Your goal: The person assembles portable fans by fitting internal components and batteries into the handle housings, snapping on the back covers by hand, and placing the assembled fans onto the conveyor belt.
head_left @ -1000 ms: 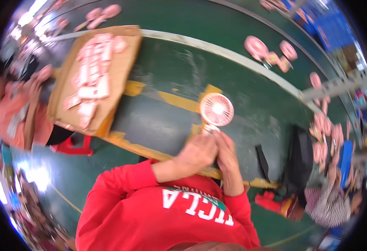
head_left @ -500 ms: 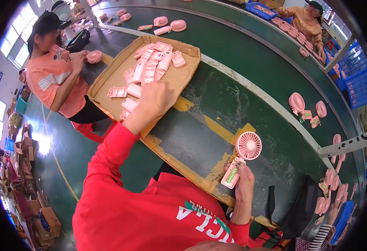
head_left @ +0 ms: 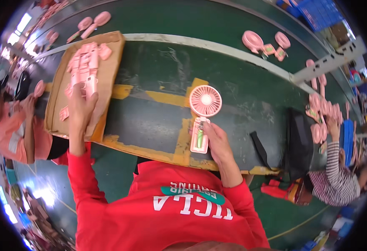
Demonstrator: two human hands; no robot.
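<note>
My right hand [head_left: 219,142] grips a pink handheld fan [head_left: 206,101] over the table. Its round grille points away from me, and its handle is open, showing a green part and small wires inside. Over the shallow cardboard tray [head_left: 108,77] on the left, my left hand [head_left: 81,109] is closed on a pink handle cover [head_left: 91,85], thumb on one side and fingers on the other. More pink covers [head_left: 84,58] lie heaped in the tray beyond that hand. The fingertips of the left hand are partly hidden among the pieces.
Beyond a metal rail [head_left: 183,39] runs a green conveyor [head_left: 171,16] carrying pink fans [head_left: 253,41]. A black strap [head_left: 259,149] and black bag [head_left: 299,144] lie on the right. Co-workers sit at left and right; one in a striped sleeve [head_left: 334,161] reaches among fans.
My left hand has drawn back toward me over the tray and now holds a cover. The view has turned, so the tray appears farther left. The fan stays in my right hand.
</note>
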